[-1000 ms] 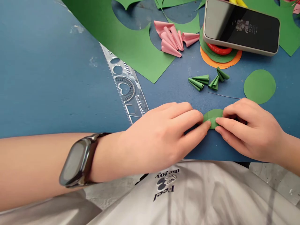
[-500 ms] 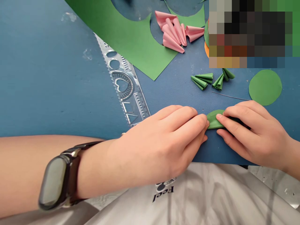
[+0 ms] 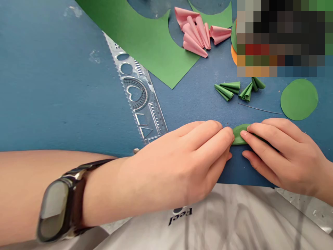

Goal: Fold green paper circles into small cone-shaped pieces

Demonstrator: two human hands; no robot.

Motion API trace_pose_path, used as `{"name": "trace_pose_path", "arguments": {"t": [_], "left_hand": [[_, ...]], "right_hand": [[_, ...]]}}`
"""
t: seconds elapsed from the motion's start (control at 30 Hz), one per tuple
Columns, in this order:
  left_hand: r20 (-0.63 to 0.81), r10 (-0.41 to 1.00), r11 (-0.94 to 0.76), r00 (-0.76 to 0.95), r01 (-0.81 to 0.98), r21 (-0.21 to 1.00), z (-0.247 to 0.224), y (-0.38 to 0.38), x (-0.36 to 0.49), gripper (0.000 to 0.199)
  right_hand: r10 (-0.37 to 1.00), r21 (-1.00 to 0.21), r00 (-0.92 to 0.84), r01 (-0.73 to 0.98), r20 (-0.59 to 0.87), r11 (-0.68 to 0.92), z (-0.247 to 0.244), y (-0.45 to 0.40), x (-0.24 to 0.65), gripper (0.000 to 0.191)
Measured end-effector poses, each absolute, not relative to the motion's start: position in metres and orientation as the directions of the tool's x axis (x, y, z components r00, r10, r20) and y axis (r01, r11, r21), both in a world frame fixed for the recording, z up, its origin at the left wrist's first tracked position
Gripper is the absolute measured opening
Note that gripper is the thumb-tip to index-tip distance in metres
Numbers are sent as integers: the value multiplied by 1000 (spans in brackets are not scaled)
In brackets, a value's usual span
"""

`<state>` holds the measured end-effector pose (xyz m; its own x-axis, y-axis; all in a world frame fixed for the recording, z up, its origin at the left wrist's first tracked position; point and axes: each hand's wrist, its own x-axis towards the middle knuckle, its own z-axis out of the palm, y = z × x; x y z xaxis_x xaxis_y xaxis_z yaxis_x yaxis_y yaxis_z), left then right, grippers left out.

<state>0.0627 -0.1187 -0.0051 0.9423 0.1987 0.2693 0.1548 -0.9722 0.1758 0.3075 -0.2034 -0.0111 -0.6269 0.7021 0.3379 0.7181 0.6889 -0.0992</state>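
"Green paper, folded over, lies between your two hands. Where exactly?"

"The folded green piece [image 3: 239,136] is on the blue table [image 3: 65,83], close to its near edge. Your left hand [image 3: 187,156] comes in from its 9 o'clock side, your right hand [image 3: 288,151] from 3 o'clock."

"And your fingers?"

"On the left they are pressed together, tips at the paper's end; your thumb is mostly hidden, so I can't tell whether it pinches. On the right, two fingertips rest on the paper, while your thumb sits apart, below them."

"What lies around it?"

"Straight up at 12 o'clock you have small green cones [image 3: 224,91], with a thin wire [image 3: 260,108] between them and your right hand. A green disc [image 3: 299,99] lies flat at 2 o'clock, just beside the wire's end."

"Further off?"

"Pink cones [image 3: 194,34] lie bunched at 11 o'clock, some over the edge of a large green sheet [image 3: 156,50] with rounded cut-outs. Your clear stencil ruler [image 3: 143,104] is at 10 o'clock, partly under that sheet. Past the green cones, around 1 o'clock, pixelation hides most things; a bit of orange [image 3: 234,57] shows beside it."

"Your wrist?"

"A dark smartwatch [image 3: 54,210] is on your left one."
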Motion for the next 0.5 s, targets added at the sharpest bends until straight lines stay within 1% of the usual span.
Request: {"name": "trace_pose_path", "arguments": {"t": [0.1,0.27,0.33,0.5], "left_hand": [[271,202,-972,941,158,176,-5,-119,62,23],[306,266,-957,914,212,200,-10,-123,61,20],[311,273,-955,910,217,202,-11,-124,61,20],[309,222,-969,925,172,180,-10,-122,65,18]], "right_hand": [[707,-87,-621,727,339,681,-11,-204,306,24],[739,-183,-598,725,311,664,-11,-205,305,27],[736,-178,-602,723,310,667,-11,-205,305,27],[728,-150,-612,725,309,672,-10,-204,306,26]]}}
